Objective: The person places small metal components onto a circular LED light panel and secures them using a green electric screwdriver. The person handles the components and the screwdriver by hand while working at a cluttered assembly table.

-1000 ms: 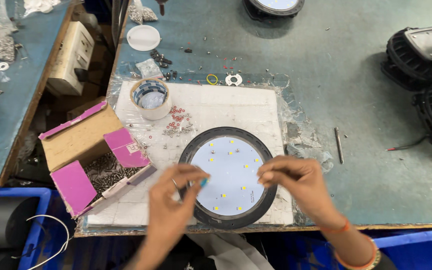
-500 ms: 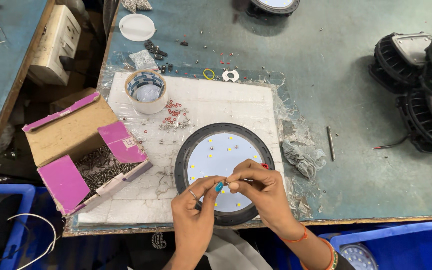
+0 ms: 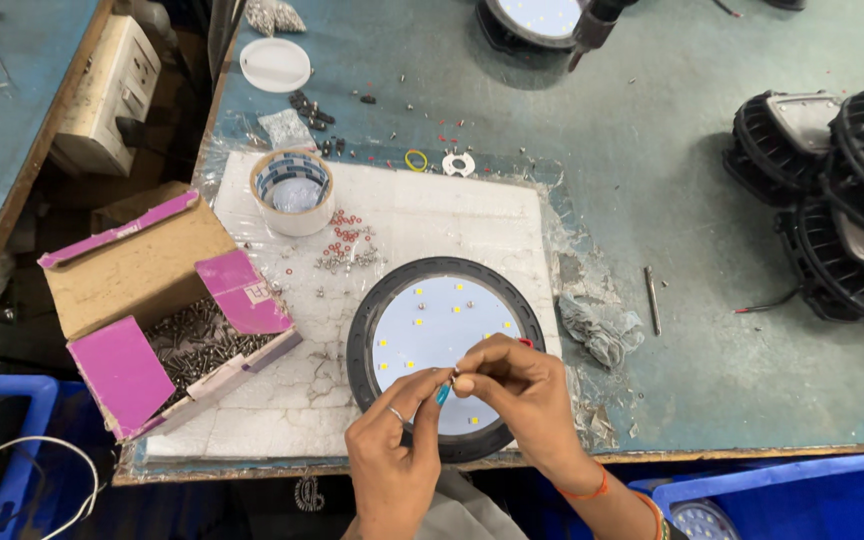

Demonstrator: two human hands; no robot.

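Pinching together over the lower edge of a round lamp, both hands meet at about six o'clock on the white mat. The left hand (image 3: 392,450) has thumb and forefinger closed on a small blue piece (image 3: 442,394), too small to identify, and the right hand (image 3: 522,395) closes its fingertips on something tiny and pale (image 3: 457,373) just above it; whether that is a screw or a washer I cannot tell. The two are held tip to tip, seemingly so one small part can be fitted onto the other above the work rather than on the cluttered surface.

The round lamp (image 3: 432,330), a black ring around a white disc dotted with yellow chips, lies flat face up directly under the hands, so anything dropped would land on it. At nine o'clock from the lamp an open cardboard box (image 3: 167,310) with purple flaps holds dark screws (image 3: 192,348), tilted toward the person for easy reach. At eleven o'clock a roll of tape (image 3: 293,190) stands on the mat, and a scatter of small red and grey washers (image 3: 347,243) lies between it and the lamp. At three o'clock, well apart on the blue-green table (image 3: 672,180), black finned housings (image 3: 832,200) are stacked. A thin metal rod (image 3: 653,300) lies near the mat's right edge.
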